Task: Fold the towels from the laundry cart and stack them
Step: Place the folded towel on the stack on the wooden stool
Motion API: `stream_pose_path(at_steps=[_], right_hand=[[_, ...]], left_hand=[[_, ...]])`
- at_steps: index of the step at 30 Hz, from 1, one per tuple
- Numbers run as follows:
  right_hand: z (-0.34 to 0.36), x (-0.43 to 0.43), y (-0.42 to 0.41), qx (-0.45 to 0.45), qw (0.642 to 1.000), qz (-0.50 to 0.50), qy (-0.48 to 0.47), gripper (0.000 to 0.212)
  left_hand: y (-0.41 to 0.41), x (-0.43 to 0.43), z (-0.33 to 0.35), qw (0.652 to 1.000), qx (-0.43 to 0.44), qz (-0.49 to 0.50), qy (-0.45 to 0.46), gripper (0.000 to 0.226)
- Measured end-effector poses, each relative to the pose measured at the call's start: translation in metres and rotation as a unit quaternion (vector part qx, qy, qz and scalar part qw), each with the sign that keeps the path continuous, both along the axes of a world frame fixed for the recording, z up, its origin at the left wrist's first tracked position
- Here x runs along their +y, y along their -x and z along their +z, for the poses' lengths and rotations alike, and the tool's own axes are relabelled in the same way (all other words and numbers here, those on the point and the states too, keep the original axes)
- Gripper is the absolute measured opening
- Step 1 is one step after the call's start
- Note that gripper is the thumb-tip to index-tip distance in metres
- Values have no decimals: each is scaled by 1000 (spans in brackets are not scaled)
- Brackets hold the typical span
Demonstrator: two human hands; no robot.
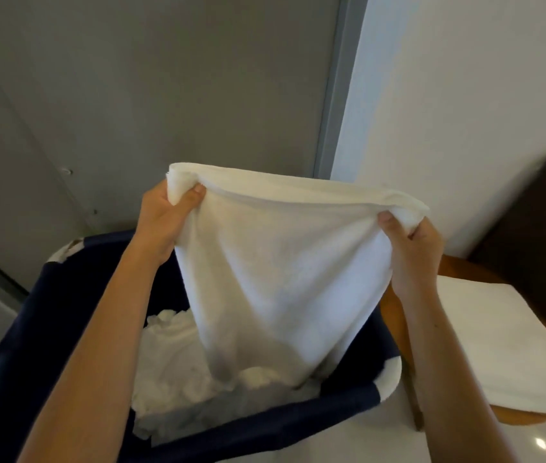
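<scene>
A white terry towel (278, 262) is held by its top corners above the navy fabric laundry cart (14, 345), pinched by the left hand (164, 215) and right hand (412, 242). Its trailing hem could be snagged on the heaped white laundry (171, 369) below.

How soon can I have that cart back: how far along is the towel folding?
Done: a stack of folded towels lies on the wooden table. In hand: the left hand and right hand hold one towel spread by its top corners above the cart. To do: a crumpled pile lies in the cart.
</scene>
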State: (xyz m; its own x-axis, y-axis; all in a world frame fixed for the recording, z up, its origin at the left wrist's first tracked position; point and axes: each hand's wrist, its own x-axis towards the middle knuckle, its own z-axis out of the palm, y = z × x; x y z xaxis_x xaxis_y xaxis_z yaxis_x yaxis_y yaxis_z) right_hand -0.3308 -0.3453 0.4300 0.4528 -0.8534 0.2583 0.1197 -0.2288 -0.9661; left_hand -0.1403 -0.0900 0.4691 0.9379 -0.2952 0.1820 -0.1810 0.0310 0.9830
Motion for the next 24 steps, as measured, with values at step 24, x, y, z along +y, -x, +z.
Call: stream_pose_path(at_steps=[24], right_hand=[[132, -298, 89, -63, 974, -132, 174, 29]], left_hand=[[65, -331, 133, 991, -113, -25, 64, 4]])
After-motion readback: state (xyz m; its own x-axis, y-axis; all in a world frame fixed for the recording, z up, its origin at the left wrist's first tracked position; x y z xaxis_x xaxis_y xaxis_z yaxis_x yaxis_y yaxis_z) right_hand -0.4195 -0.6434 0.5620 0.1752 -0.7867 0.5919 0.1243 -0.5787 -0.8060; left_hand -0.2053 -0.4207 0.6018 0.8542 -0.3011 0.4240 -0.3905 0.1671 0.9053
